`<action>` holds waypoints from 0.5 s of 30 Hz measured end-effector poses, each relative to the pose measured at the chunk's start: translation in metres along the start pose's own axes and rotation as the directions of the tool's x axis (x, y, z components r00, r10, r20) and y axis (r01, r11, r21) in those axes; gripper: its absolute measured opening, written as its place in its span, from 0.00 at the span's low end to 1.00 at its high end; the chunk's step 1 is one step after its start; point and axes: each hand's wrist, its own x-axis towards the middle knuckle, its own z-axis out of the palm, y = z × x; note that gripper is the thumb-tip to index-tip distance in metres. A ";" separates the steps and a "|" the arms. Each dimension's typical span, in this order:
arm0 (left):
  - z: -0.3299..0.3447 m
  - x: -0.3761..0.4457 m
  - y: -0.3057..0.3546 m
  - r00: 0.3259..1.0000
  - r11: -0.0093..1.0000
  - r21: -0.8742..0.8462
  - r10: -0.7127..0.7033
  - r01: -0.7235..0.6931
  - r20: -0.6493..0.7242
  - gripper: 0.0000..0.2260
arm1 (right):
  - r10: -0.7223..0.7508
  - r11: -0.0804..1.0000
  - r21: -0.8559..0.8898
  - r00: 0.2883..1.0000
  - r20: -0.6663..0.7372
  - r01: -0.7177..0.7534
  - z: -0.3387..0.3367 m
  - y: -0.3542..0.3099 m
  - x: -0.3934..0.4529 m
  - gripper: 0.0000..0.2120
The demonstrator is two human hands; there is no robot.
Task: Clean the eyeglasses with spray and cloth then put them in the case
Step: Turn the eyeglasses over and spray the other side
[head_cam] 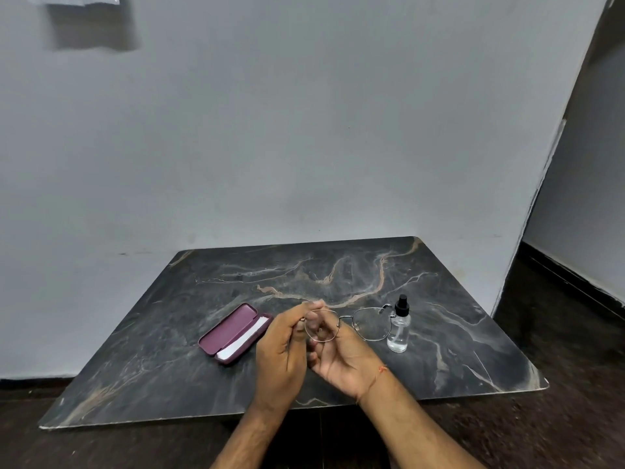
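dark marble-look slab with tan and white veins, lying flat on dark floor; grey wall behind; pale sheet at wall's top left, cut off by frame; black skirting right

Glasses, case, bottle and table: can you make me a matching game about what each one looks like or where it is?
Things:
1. eyeglasses
2. case
3. spray bottle
4. table

Descriptions:
A. dark marble pattern
B. standing upright, black cap
C. held up in both hands
D. maroon, lying open

Pairs: 1-C, 2-D, 3-B, 4-A
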 end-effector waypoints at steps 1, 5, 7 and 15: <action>-0.002 0.000 0.000 1.000 1.000 -0.008 0.006 -0.006 0.023 0.15 | -0.003 1.000 0.026 1.000 0.027 0.002 0.001 -0.002 0.000 0.13; -0.009 -0.003 -0.008 0.994 1.000 -0.023 -0.007 0.010 0.111 0.18 | -0.123 0.988 0.102 0.992 0.042 0.118 0.008 -0.015 -0.005 0.13; -0.013 -0.004 -0.011 0.991 1.000 0.004 -0.008 0.008 0.133 0.19 | -0.251 0.966 0.070 0.967 0.041 0.248 0.013 -0.022 -0.009 0.12; -0.022 -0.003 -0.014 0.980 0.999 0.051 0.003 -0.014 0.199 0.20 | -0.635 0.732 -0.302 0.772 0.021 0.610 0.024 -0.050 -0.025 0.09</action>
